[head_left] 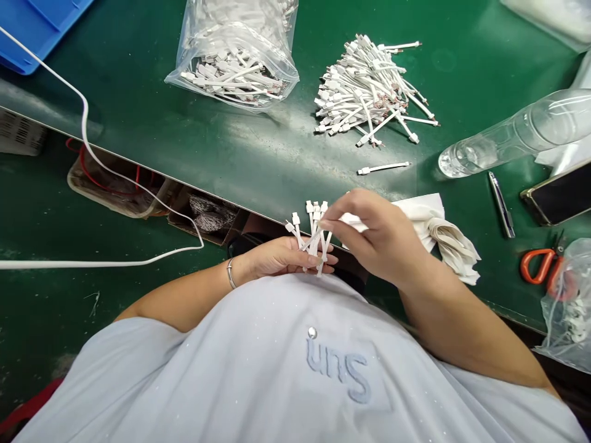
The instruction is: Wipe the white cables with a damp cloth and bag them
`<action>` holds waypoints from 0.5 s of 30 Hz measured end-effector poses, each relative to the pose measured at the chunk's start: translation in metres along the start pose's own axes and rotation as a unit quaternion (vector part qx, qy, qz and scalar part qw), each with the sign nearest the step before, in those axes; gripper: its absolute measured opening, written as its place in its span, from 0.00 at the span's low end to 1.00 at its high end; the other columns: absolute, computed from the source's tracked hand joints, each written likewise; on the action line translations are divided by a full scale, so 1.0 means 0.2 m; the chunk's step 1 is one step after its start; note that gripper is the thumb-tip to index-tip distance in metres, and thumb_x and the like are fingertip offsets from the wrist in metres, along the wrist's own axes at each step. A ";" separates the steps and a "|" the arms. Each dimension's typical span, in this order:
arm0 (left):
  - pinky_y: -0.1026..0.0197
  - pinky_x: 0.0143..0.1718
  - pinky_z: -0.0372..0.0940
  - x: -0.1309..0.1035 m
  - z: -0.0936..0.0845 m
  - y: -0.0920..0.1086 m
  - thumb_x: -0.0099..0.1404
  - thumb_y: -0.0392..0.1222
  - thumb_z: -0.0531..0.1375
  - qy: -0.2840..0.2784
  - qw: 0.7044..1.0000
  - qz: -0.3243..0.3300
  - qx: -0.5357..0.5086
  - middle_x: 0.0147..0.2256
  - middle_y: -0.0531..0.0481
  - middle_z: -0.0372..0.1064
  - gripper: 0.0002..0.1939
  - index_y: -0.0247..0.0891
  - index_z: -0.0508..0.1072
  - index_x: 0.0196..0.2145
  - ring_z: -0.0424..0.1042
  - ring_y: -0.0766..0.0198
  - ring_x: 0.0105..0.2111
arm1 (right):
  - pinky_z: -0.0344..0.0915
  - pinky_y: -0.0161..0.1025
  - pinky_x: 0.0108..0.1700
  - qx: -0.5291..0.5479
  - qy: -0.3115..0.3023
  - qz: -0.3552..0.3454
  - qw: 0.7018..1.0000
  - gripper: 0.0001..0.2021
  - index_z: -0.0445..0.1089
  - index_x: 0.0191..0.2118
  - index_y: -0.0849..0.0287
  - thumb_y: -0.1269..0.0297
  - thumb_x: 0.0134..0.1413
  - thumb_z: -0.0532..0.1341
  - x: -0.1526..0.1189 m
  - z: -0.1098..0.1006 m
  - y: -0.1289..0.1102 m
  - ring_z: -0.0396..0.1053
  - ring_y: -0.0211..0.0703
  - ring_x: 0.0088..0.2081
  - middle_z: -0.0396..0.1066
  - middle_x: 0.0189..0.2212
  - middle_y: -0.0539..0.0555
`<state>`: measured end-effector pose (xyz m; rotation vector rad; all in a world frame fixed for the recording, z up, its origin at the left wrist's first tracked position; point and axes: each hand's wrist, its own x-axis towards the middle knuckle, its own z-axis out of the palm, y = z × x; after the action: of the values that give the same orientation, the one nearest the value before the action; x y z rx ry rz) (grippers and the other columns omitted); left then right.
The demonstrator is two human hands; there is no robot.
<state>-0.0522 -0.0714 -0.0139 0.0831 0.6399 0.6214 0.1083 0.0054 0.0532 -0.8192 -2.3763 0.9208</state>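
Note:
Several short white cables (314, 237) with white plugs at their upper ends lie fanned in my left hand (281, 255), at the table's front edge close to my shirt. Its fingers are curled under and around them. My right hand (378, 237) reaches over from the right, thumb and index finger pinched on one white cable above the bunch. A large heap of similar cables (369, 92) is on the green table ahead, and a single cable (384, 168) lies in front of it.
On the green table (258, 147) are a clear bag of cables (240, 67), a clear bottle (512, 132), a pen (501, 204), a phone (561, 194), orange-handled scissors (538, 266) and white cloth (450, 237). A blue tray (39, 27) stands back left; a white cord (138, 181) hangs left.

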 end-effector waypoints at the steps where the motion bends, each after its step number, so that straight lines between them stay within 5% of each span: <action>1: 0.56 0.52 0.62 0.00 0.01 0.00 0.49 0.30 0.70 0.007 1.000 -0.002 -0.002 0.39 0.42 0.77 0.19 0.32 0.75 0.40 0.76 0.60 0.39 | 0.61 0.39 0.38 0.024 0.046 0.023 0.998 0.03 0.66 0.32 0.56 0.66 0.57 0.60 -0.03 -0.02 0.00 0.66 0.39 0.32 0.68 0.29 0.50; 6: 0.60 0.48 0.66 -0.01 0.02 0.00 0.52 0.34 0.69 0.033 0.999 -0.002 0.028 0.42 0.40 0.76 0.20 0.31 0.74 0.44 0.76 0.59 0.40 | 0.64 0.39 0.36 0.123 0.227 0.186 0.948 0.05 0.70 0.34 0.53 0.64 0.50 0.66 -0.20 -0.21 0.11 0.68 0.40 0.32 0.69 0.30 0.50; 10: 0.58 0.46 0.67 0.01 0.01 0.00 0.60 0.41 0.64 0.047 0.998 0.007 0.038 0.40 0.38 0.76 0.15 0.29 0.74 0.43 0.77 0.57 0.39 | 0.62 0.40 0.32 -0.012 0.210 0.309 0.927 0.06 0.72 0.34 0.50 0.58 0.50 0.66 -0.30 -0.34 0.23 0.65 0.42 0.30 0.70 0.30 0.53; 13: 0.57 0.45 0.66 0.02 0.01 -0.01 0.65 0.44 0.58 0.044 0.998 0.016 0.045 0.38 0.39 0.77 0.15 0.29 0.74 0.42 0.77 0.57 0.38 | 0.63 0.42 0.34 -0.097 0.214 0.297 0.925 0.09 0.74 0.34 0.53 0.55 0.51 0.64 -0.34 -0.29 0.21 0.66 0.44 0.31 0.71 0.31 0.55; 14: 0.57 0.45 0.66 0.02 0.01 -0.01 0.67 0.45 0.56 0.042 0.998 0.016 0.047 0.38 0.39 0.77 0.16 0.29 0.74 0.43 0.77 0.57 0.38 | 0.64 0.42 0.34 -0.062 0.186 0.281 0.939 0.11 0.75 0.34 0.55 0.54 0.52 0.63 -0.33 -0.24 0.18 0.68 0.44 0.31 0.72 0.30 0.54; 15: 0.57 0.46 0.66 0.02 0.02 -0.01 0.68 0.45 0.54 0.040 0.998 0.017 0.048 0.38 0.39 0.77 0.16 0.29 0.74 0.43 0.77 0.57 0.37 | 0.65 0.41 0.33 -0.012 0.089 0.276 0.957 0.12 0.76 0.36 0.57 0.55 0.52 0.62 -0.33 -0.19 0.14 0.69 0.43 0.30 0.72 0.28 0.54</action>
<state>-0.0464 -0.0703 -0.0142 0.1593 0.7477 0.6299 0.1890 -0.0041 0.0456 -1.5527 -2.0340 0.9677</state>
